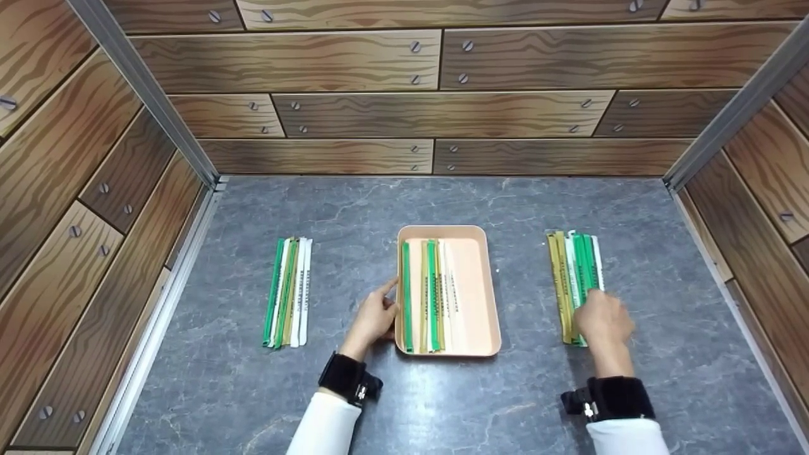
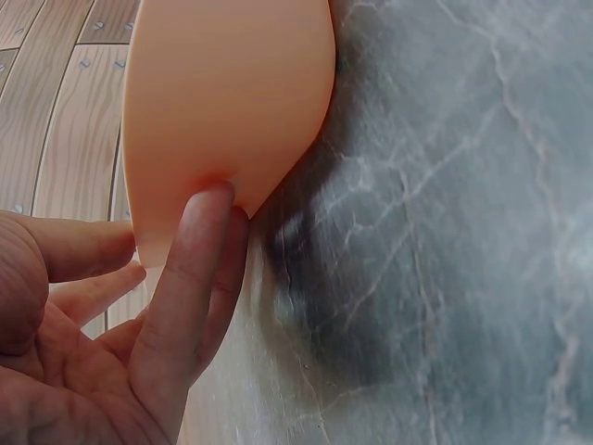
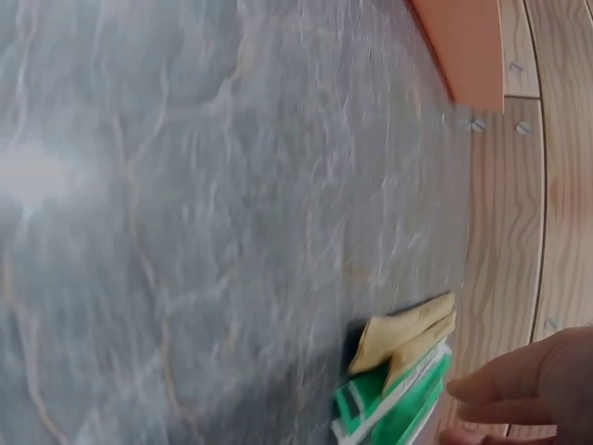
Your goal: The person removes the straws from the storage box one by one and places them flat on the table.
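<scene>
Tray (image 1: pixel 480 297) of slim packets (image 1: pixel 432 297) between two bundles

We see the peach-coloured tray in the middle of the grey surface (image 1: pixel 518 404), with green, gold and whitish packets lying lengthwise in its left and central part. One green packet lies close to the left wall, a little apart from the main group; the right side of the tray floor is bare. The pale packets nearly melt into the floor, so we cannot count them surely.

On the surface to the left, well apart from the tray, we find the left bundle (image 1: pixel 287 292) of green, white and gold packets side by side. To the right lies the right bundle (image 1: pixel 576 265) in the same colours.

The left hand (image 1: pixel 373 316) has its fingers fairly straight and touches the tray's outer left wall; some of its fingertips are hidden from us behind the tray's edge. The right hand (image 1: pixel 605 319) is over the near part of the right bundle with its fingers bent, blurred and covering some packet ends. We cannot tell how far open it is or whether it has hold of a packet. The right wrist view cuts off most of that hand and shows only a corner of the tray.
</scene>
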Demonstrator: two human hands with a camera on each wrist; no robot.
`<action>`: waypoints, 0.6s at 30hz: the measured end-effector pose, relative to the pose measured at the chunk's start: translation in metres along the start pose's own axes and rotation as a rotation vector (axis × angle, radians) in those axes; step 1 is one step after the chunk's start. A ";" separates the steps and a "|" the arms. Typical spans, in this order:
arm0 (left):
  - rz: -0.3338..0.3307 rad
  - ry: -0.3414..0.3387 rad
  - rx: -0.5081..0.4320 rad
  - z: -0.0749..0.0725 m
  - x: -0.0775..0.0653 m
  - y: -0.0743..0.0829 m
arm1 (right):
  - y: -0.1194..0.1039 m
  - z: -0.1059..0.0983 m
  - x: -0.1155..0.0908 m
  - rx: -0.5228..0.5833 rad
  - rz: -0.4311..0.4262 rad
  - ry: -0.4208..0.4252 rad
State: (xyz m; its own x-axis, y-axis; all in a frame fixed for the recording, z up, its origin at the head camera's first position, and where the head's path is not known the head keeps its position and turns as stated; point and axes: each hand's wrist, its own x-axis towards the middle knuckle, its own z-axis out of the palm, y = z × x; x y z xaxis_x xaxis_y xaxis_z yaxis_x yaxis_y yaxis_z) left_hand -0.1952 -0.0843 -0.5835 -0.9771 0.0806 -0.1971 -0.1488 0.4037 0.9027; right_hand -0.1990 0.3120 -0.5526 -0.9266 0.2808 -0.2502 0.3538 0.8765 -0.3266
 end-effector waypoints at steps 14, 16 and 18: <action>0.017 0.004 0.035 -0.001 0.000 -0.001 | -0.086 0.046 -0.039 0.138 -0.501 0.203; 0.030 0.005 0.046 -0.001 0.000 -0.001 | -0.100 0.054 -0.045 0.165 -0.542 0.178; 0.043 0.007 0.059 -0.001 0.001 -0.002 | -0.111 0.061 -0.051 0.188 -0.560 0.134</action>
State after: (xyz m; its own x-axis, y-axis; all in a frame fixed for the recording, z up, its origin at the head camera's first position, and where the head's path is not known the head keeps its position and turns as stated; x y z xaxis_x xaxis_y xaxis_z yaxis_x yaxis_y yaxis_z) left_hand -0.1957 -0.0859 -0.5851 -0.9835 0.0930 -0.1553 -0.0972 0.4528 0.8863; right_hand -0.1829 0.1762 -0.5594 -0.9821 -0.1459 0.1191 -0.1873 0.8242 -0.5344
